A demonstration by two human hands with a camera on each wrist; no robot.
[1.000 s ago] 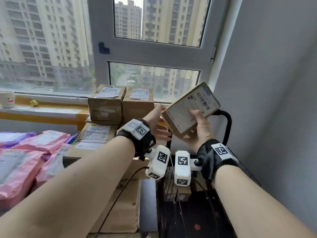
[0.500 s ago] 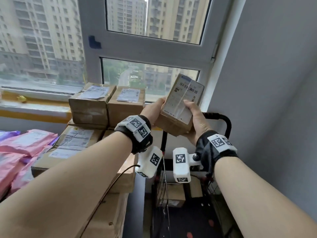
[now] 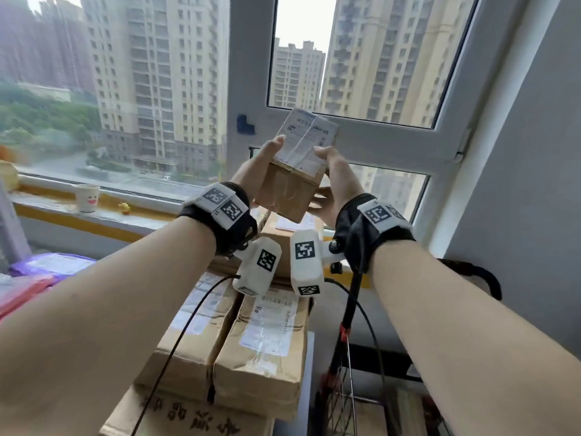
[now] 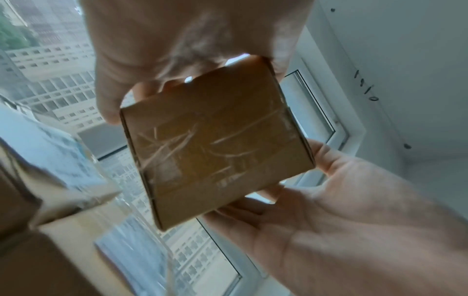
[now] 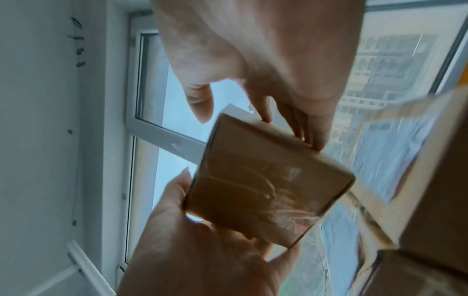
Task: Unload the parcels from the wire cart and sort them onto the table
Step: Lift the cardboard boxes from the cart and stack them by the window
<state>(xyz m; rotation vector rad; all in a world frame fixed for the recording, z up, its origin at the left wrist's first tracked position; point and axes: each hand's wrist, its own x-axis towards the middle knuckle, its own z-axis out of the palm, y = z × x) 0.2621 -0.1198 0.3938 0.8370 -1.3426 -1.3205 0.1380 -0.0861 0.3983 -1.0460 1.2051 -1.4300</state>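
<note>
The stack of brown cardboard parcels (image 3: pixel 251 347) on the table runs out of the head view at the bottom edge, and the forearms and wrist cameras cover its upper boxes. Dark handwritten characters on the lowest box and the printed white shipping labels are too blurred to read. To the right, the black wire cart (image 3: pixel 349 388) shows only its upright bar, some mesh and part of a curved handle; its contents are dark and unclear. A narrow gap separates stack from cart. At the left edge, pink and purple plastic mailer bags (image 3: pixel 37 275) are cut off.

Held up in open air before the white-framed window (image 3: pixel 440 133), clear of the stack below, is the small brown taped cardboard box (image 3: pixel 292 180); its white barcode label faces the person, text illegible. The left hand (image 3: pixel 254 169) grips its left side, the right hand (image 3: pixel 338 180) its right side and underside.
</note>
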